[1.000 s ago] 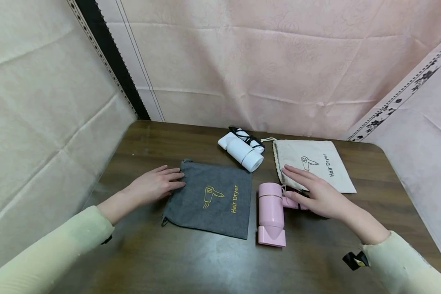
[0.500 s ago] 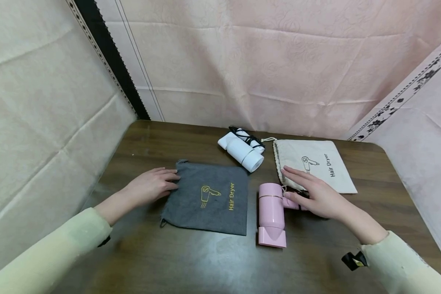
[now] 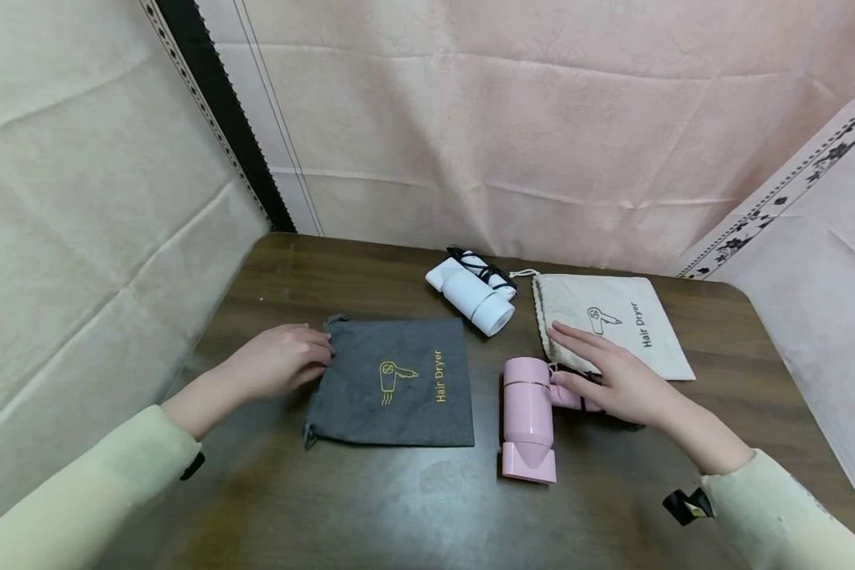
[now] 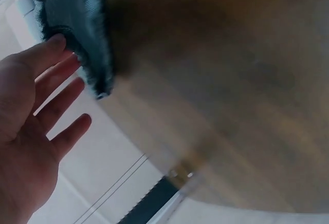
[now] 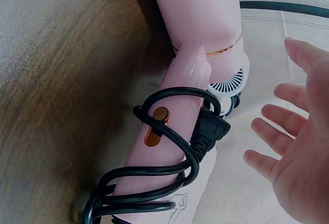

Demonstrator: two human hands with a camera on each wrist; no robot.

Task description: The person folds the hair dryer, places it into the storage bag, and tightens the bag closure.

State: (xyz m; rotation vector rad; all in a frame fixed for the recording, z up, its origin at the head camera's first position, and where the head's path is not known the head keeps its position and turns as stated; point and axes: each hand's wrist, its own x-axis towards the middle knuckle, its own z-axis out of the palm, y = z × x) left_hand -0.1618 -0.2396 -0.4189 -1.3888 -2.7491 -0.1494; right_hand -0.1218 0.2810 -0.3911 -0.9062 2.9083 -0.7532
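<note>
A dark grey drawstring bag (image 3: 399, 388), printed "Hair Dryer" in gold, lies flat on the table. My left hand (image 3: 278, 364) is at its left edge; the left wrist view shows thumb and forefinger pinching the bag's hem (image 4: 97, 39), the other fingers loose. To the right lies a pink hair dryer (image 3: 529, 419). Over its handle (image 5: 154, 157), wrapped in black cord (image 5: 149, 171), my right hand (image 3: 620, 380) is held with fingers spread and nothing in it. In the right wrist view this hand (image 5: 303, 131) is apart from the dryer.
A white hair dryer (image 3: 470, 294) with black cord lies at the back. Beside it is a cream drawstring bag (image 3: 634, 317), partly covered by the right hand in the head view. Cloth curtains (image 3: 527, 142) rise around the wooden table (image 3: 342, 507).
The grey bag has slid left and turned slightly, together with my left hand, whose fingers have curled more. The right hand and both dryers stay about where they were.
</note>
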